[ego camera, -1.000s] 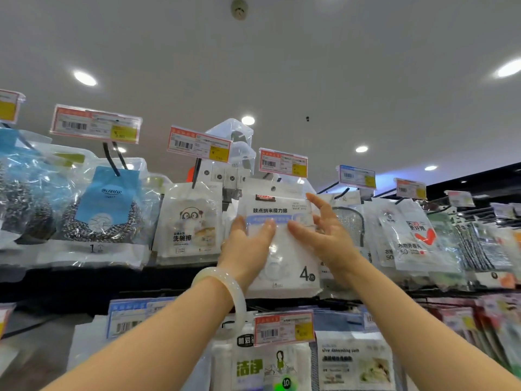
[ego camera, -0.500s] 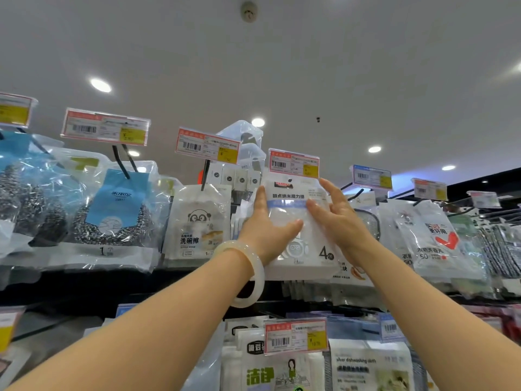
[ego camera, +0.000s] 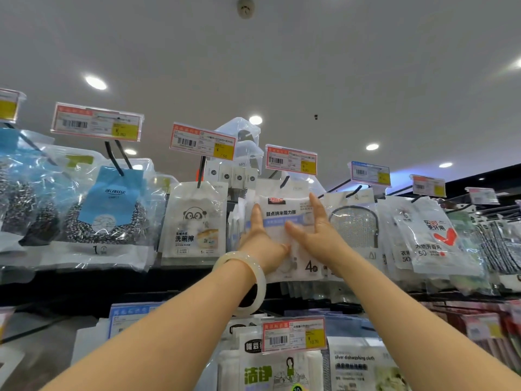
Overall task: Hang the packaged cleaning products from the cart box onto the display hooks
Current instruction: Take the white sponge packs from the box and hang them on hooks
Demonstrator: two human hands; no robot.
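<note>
Packets crowd the top row so thickly that the hook carrying the white sponge packet shows only as a short dark stub above its header; whether the packet's hole is fully seated on it cannot be told; the lower half of the packet is covered by both hands, with only a "4" showing at its bottom right corner. Left hand lies flat against the packet's left side, fingers straight and together, pointing up, a pale bangle on the wrist; right hand presses the front from the right, fingers straight and slightly spread, thumb reaching across toward the left hand. Both forearms rise from the bottom corners, cut off at the frame edge. Beside the packet on the left hangs a panda dish-sponge pack, further left a steel scourer bag; price tags stand above the hooks; overhead, a white ceiling with recessed lights.
</note>
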